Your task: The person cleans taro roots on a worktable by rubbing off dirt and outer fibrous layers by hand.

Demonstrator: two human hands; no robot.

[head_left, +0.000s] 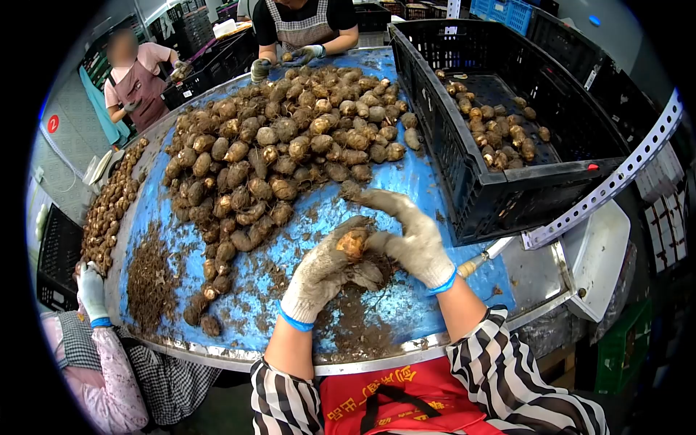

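The left hand (pixel 322 268), gloved, palm turned inward, curls round a peeled-looking brown tuber (pixel 351 244), gripping it low over the near middle of the table (pixel 417 315). The right hand (pixel 417 235), also gloved, arches just beside it, thumb and forefinger spread wide, the thumb close to the tuber; whether it touches cannot be told. Both forearms reach in from the near edge, wrists angled toward each other. A knife (pixel 473 264) lies right of the right wrist; beyond, a heap of tubers (pixel 283 138) covers the far middle, with a black crate (pixel 536 192) at far right.
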